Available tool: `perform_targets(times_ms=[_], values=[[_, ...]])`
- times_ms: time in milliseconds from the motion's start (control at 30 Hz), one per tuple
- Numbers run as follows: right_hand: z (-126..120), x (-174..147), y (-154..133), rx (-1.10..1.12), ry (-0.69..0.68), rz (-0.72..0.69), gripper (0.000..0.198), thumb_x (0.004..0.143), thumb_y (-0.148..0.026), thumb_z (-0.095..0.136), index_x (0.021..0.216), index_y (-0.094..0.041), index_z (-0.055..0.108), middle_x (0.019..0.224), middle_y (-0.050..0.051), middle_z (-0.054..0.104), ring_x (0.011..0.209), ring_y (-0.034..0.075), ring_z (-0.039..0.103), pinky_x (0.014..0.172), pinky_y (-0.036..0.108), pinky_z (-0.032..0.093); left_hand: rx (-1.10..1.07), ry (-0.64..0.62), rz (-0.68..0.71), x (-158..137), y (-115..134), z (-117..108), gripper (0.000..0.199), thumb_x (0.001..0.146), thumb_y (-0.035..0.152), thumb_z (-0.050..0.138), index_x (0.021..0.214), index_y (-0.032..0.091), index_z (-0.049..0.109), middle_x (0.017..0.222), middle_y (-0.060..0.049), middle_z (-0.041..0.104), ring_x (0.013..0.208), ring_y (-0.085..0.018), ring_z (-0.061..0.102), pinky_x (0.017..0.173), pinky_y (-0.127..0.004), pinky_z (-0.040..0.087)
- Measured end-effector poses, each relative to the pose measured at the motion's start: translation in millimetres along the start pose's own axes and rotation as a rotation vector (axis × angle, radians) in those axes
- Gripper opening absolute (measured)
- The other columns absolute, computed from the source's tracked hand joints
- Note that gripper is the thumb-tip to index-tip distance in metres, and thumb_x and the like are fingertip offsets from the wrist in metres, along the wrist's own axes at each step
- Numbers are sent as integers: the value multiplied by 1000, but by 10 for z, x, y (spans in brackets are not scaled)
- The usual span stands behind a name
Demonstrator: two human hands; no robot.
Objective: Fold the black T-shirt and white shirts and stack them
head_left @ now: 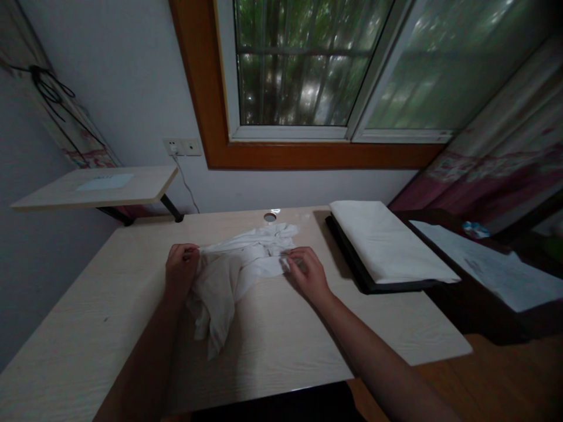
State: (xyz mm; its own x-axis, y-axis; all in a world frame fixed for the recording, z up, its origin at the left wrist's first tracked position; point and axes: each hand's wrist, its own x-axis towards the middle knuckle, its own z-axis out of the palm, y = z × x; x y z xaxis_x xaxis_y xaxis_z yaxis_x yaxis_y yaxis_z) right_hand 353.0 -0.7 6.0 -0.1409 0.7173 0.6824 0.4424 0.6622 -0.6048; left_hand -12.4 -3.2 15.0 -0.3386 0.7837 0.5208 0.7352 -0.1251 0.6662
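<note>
A crumpled white cloth garment lies bunched on the pale wooden desk, its lower left part hanging in loose folds toward me. My left hand pinches the garment's left edge, fingers closed on the fabric. At the other side my right hand has thumb and fingertips closed on its right edge. Between the two hands the fabric is stretched in wrinkles. Which part of the garment each hand holds cannot be made out.
A white folded fabric rests on a black flat case at the desk's right. A raised shelf with a paper stands at the back left. Behind the desk are a cable hole, a wall socket and a window.
</note>
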Motion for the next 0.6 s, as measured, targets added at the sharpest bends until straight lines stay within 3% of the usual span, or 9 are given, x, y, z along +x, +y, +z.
perform_targets(times_ms=[67,167,300,467,600], values=[[56,-27,-130,18,-172,-134,20,94,-25,65,114,-27,66,111,8,68,108,23,63,94,41,52,-23,-56,-42,4,-28,9,17,85,35,55,88,20,64,98,-6,63,92,-21,62,82,-32,51],[145,-66,-322,-10,-428,-291,41,96,-28,64,136,-29,59,131,10,64,119,24,60,99,41,52,-60,-204,-140,-6,-42,29,19,85,38,52,92,22,60,86,-2,63,80,-20,60,73,-32,48],[216,-101,-483,-104,-646,-406,52,99,-32,59,150,-29,47,150,9,52,127,24,56,106,41,49,-211,-425,-248,-80,75,63,20,84,41,52,92,23,58,70,4,56,64,-17,53,60,-28,42],[262,-136,-472,-180,-716,-455,48,96,-29,63,143,-30,54,154,8,48,117,25,59,97,40,52,-611,-783,-251,-262,398,80,21,87,40,59,94,22,64,94,-1,67,88,-19,61,79,-30,48],[275,-156,-405,-119,-688,-406,29,94,-22,62,122,-27,66,142,9,57,115,24,59,94,38,52,-845,-894,-309,-361,481,84,19,87,39,67,90,20,66,94,-2,67,88,-18,62,80,-29,50]])
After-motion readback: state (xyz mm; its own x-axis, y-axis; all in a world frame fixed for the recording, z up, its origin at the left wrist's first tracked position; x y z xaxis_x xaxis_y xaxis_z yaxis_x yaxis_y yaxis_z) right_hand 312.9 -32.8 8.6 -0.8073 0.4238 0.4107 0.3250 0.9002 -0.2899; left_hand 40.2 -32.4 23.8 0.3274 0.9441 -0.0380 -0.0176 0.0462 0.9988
